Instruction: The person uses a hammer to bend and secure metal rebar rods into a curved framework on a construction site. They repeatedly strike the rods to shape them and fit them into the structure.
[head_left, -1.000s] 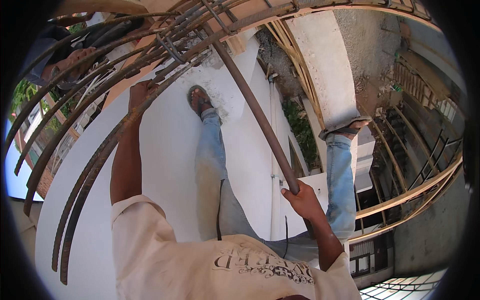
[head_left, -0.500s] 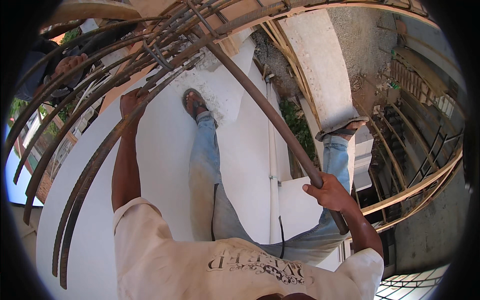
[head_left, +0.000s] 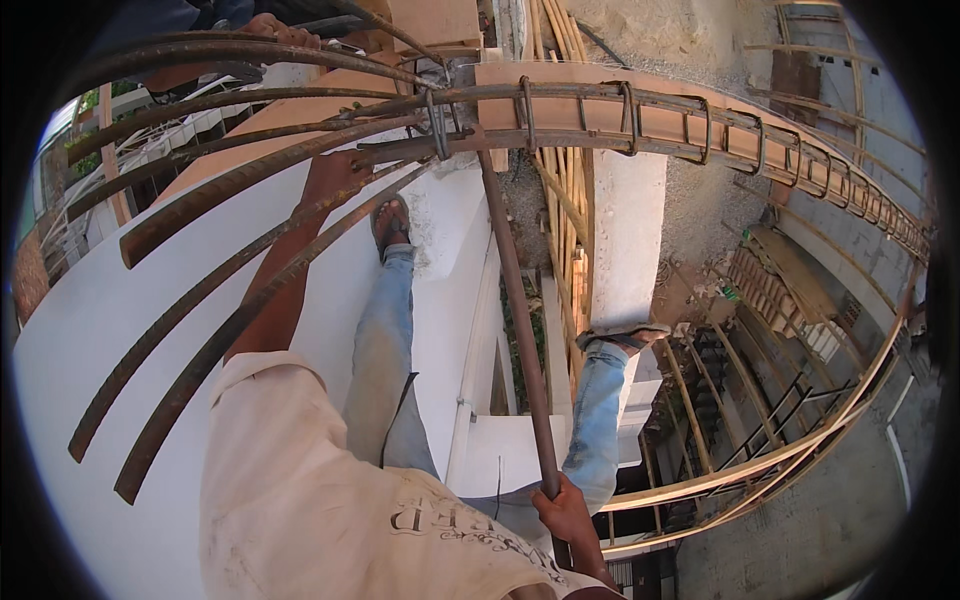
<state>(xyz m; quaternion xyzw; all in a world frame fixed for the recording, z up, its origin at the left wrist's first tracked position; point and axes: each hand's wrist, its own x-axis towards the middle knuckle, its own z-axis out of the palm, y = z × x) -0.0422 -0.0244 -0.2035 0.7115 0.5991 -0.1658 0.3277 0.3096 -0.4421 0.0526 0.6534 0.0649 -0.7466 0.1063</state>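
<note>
Rusty steel bar held at both ends above a drop

Steel, brown with rust, makes up nearly everything within reach. Nearest, the right hand (head_left: pixel 568 510) is wrapped in a closed fist around the low end of a long straight rebar (head_left: pixel 515 300), which rises from that fist to the horizontal rebar cage (head_left: pixel 620 110) overhead. The bar looks stiff and heavy for its thickness, ribbed and rough rather than slippery, so a full fist grips it well; held only near one end it would lever hard against the wrist, and a hold closer to its middle would likely balance it better.

Farther up, the left hand (head_left: pixel 335 175) is closed on one of the curved bars (head_left: pixel 230 185) that sweep out over the edge of the white concrete ledge (head_left: pixel 90 330). The person's sandalled feet straddle a gap, the left foot (head_left: pixel 392 222) on the ledge, the right foot (head_left: pixel 625 338) on a white pillar.

Farthest, square stirrups ring the cage, another person's hand (head_left: pixel 268 26) rests on the upper bars, and bamboo scaffolding (head_left: pixel 565 220) drops toward the ground.
</note>
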